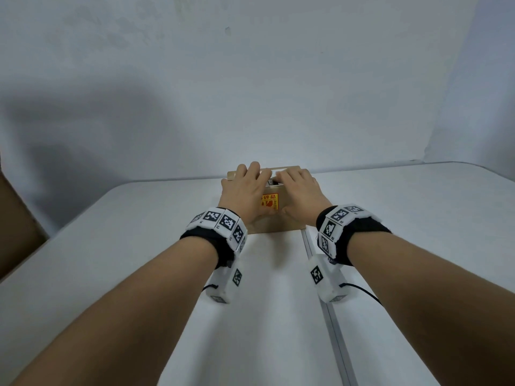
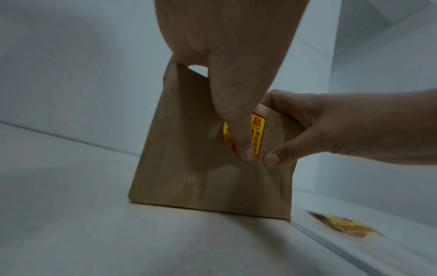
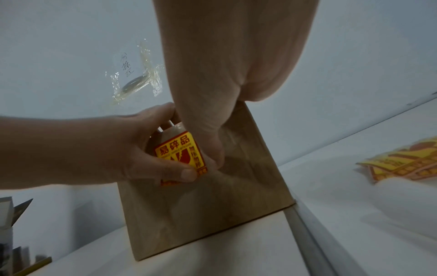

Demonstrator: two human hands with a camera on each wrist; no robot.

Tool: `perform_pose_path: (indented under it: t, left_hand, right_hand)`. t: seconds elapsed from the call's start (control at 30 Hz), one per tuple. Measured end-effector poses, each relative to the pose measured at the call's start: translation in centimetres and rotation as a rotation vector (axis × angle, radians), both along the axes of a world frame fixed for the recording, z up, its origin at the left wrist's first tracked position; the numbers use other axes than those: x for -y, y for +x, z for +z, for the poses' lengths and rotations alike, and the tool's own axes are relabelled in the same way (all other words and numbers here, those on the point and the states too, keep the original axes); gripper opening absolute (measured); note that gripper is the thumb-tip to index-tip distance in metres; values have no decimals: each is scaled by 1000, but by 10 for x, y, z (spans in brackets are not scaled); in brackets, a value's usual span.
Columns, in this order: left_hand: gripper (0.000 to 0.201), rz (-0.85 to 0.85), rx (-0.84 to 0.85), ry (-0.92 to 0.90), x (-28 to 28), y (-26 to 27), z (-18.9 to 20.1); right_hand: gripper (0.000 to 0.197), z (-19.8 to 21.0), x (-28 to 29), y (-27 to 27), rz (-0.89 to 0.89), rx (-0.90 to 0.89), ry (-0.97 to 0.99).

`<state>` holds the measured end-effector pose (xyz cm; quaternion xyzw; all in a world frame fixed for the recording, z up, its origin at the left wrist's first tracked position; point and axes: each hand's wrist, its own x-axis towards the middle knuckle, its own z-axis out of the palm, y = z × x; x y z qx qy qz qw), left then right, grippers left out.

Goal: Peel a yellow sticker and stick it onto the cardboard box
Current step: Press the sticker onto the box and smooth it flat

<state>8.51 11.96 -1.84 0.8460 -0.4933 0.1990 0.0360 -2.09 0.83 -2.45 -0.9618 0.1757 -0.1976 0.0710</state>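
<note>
The white tabletop (image 1: 139, 274) runs out to a pale wall, with a seam down it just right of centre. Standing on it near the far edge is the cardboard box (image 1: 276, 225), its brown near face turned toward the person. Both forearms reach forward over the tabletop, one on each side of that face.

The left hand (image 1: 245, 188) drapes over the box's top left, fingers (image 2: 175, 74) hooked over the upper edge and the thumb laid down the face. The right hand (image 1: 299, 188) mirrors it on the top right, fingers curled over the rim, thumb lying against the cardboard. So both hands are closed around the box, neither one spread wide.

Off to the right on the tabletop lies a loose sheet of yellow stickers (image 3: 406, 160), well apart from the box.

The yellow sticker (image 3: 181, 156) sits on the upper middle of the near face, between the two thumbs, long axis upright, red characters across its top. The left thumb tip presses on its lower left part, in the left wrist view covering much of it; the right thumb lies along its right edge. By my reckoning the sticker is already placed and what remains is smoothing: the left thumb is the one on it, and any rubbing would run down or outward along that upright strip.
</note>
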Motion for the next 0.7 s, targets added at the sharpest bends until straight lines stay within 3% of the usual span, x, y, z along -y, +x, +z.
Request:
perform_pose_path:
  t: [0.33, 0.53, 0.7]
  left_hand:
    - [65, -90, 56, 88, -12, 10, 2]
    - [62, -152, -4, 103, -16, 19, 6]
    - [47, -212, -86, 84, -19, 21, 11]
  right_hand:
    - [62, 1, -6, -4, -7, 14, 8]
    - [61, 2, -8, -5, -11, 27, 12]
    - [60, 1, -8, -6, -14, 33, 6]
